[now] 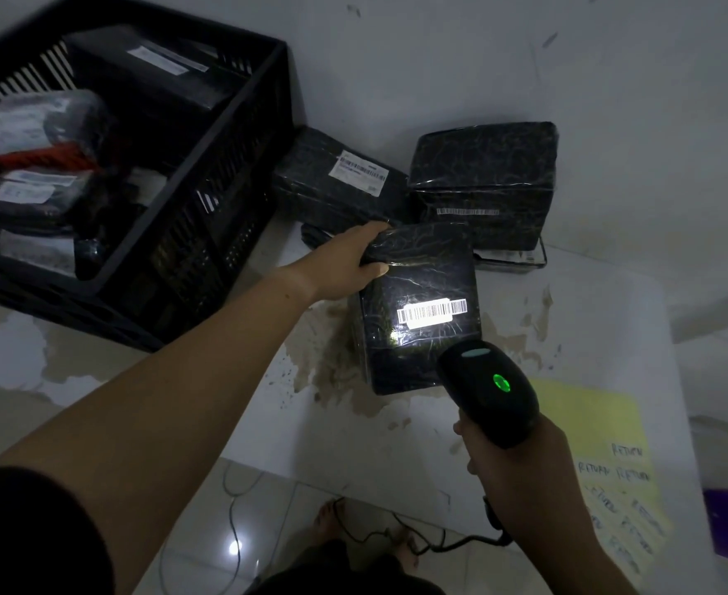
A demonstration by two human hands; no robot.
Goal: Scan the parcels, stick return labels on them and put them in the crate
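Currently, by item:

1. The left grip, a bare hand, is reaching across the white worktop and clasping the far left corner of a black-wrapped parcel, with fingers over the far edge and thumb on the top face.
2. That parcel is lying at the worktop's middle, outside the crate and just in front of 2 other parcels. Its barcode label is glowing under the scanner's light.
3. The right grip is curling round the handle of a black scanner, holding its head just over the parcel's near edge. A green lamp is shining on the scanner's back, and a cable is trailing from the handle towards the tiled floor.
4. The black slatted crate is sitting at the worktop's far left, holding several wrapped parcels.
5. A second parcel, bearing a white label, is lying just beside the crate's right wall.
6. A bulkier third parcel is sitting to its right, near the wall, showing a barcode strip on its front.
7. A yellow sheet of handwritten "RETURN" labels is lying at the worktop's near right, just beside the right grip.
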